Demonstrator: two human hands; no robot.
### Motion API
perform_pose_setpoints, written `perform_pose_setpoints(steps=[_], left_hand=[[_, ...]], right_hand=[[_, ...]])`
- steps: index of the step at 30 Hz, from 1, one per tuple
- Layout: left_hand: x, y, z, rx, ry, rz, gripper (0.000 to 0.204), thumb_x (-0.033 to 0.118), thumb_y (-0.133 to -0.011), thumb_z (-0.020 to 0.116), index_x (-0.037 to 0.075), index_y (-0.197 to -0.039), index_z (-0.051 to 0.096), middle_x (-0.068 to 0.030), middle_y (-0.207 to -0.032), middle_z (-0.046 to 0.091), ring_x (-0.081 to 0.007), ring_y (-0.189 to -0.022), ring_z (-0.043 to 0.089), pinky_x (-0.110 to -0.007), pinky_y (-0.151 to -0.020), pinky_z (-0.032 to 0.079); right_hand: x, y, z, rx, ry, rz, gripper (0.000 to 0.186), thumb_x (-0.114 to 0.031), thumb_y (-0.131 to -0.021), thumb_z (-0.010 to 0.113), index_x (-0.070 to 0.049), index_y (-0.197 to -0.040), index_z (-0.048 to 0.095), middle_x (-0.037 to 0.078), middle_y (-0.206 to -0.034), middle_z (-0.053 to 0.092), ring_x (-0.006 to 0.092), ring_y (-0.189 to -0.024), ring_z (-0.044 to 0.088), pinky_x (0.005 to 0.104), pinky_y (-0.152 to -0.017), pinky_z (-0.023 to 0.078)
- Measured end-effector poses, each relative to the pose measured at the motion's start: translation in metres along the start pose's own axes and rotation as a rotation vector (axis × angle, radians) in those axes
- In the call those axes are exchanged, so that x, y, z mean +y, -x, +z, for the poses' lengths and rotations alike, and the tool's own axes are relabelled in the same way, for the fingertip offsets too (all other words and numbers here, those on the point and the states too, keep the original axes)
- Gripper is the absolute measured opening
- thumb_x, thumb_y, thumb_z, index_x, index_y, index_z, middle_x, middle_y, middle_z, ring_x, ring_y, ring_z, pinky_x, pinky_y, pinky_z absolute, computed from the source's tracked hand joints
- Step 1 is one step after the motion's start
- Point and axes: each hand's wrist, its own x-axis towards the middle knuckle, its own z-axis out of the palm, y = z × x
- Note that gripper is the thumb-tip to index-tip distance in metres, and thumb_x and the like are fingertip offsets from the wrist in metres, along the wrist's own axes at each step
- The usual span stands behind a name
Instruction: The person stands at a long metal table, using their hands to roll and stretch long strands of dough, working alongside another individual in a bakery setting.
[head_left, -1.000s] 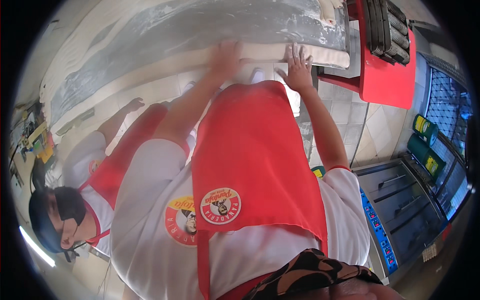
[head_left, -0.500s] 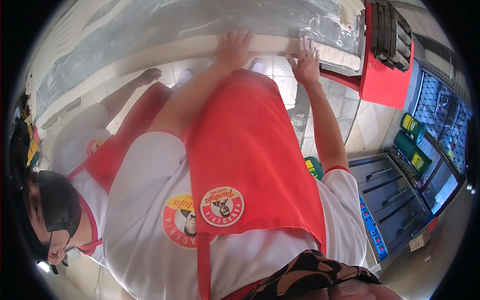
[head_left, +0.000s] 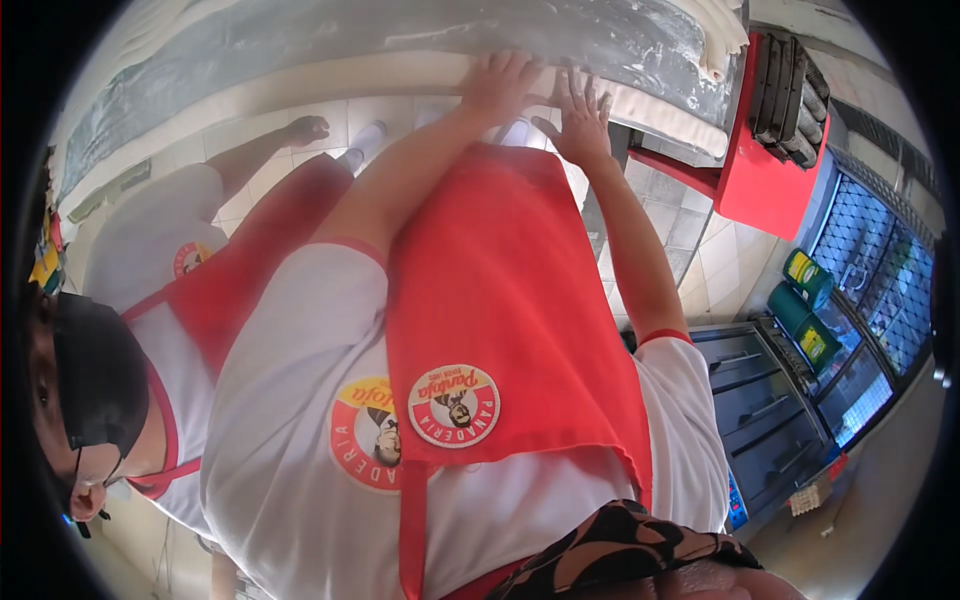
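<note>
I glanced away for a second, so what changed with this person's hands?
The right hand moved left along the dough roll, the left hand slightly right, so they are closer together. Nothing was visibly grasped or released; both hands' fingers stay on the roll. The black pans remain on the red table.

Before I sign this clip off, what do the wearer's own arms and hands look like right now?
The left hand and right hand are bare, with no gloves visible. The forearms are uncovered too, coming out of short white sleeves with narrow red trim. No watch or bracelet shows at either wrist.
</note>
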Motion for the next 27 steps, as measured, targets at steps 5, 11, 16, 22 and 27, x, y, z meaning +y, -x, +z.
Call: perform_pose_setpoints(steps=[5,11,16,22,27], left_hand=[[-0.022,0.013,-0.023,-0.057,0.147,-0.020,0.072,0.056,-0.088,0.067,0.019,-0.148,0.052,-0.0069,-0.135,0.054,-0.0297,-0.126,0.050,-0.049,-0.107,0.037],[-0.049,0.032,-0.025,-0.005,0.133,-0.058,0.068,0.055,-0.091,0.066,0.018,-0.147,0.053,-0.0082,-0.137,0.056,-0.0323,-0.125,0.052,-0.051,-0.105,0.039],[-0.106,0.061,-0.033,-0.009,0.029,-0.159,0.065,0.056,-0.091,0.065,0.017,-0.143,0.055,-0.0092,-0.128,0.059,-0.0335,-0.121,0.055,-0.054,-0.104,0.039],[-0.142,0.051,-0.091,-0.310,-0.073,-0.329,0.065,0.063,-0.083,0.071,0.012,-0.123,0.067,-0.0103,-0.120,0.062,-0.0333,-0.118,0.057,-0.054,-0.101,0.040],[-0.160,0.016,-0.068,-0.379,0.394,-0.158,0.057,0.055,-0.083,0.076,0.005,-0.110,0.068,-0.0164,-0.102,0.068,-0.0381,-0.102,0.065,-0.046,-0.086,0.051]], right_hand=[[0.000,-0.010,0.007,0.052,-0.168,0.018,0.092,-0.068,-0.094,0.054,-0.017,-0.164,0.022,0.011,-0.172,0.016,0.0446,-0.156,0.011,0.0684,-0.121,0.012],[-0.027,-0.017,0.004,0.020,-0.094,-0.082,0.089,-0.060,-0.094,0.060,-0.023,-0.165,0.022,0.009,-0.171,0.017,0.0403,-0.158,0.010,0.0694,-0.121,0.012],[-0.030,-0.018,0.005,0.021,-0.028,-0.167,0.086,-0.059,-0.095,0.060,-0.021,-0.164,0.024,0.008,-0.172,0.017,0.0390,-0.158,0.010,0.0683,-0.122,0.013],[-0.036,-0.026,0.006,0.030,-0.182,-0.142,0.080,-0.054,-0.098,0.058,-0.021,-0.163,0.026,0.008,-0.171,0.019,0.0386,-0.158,0.010,0.0671,-0.122,0.012],[-0.033,-0.032,0.024,0.049,0.007,-0.211,0.076,-0.048,-0.099,0.059,-0.024,-0.163,0.028,0.004,-0.169,0.026,0.0358,-0.158,0.012,0.0676,-0.122,0.013]])
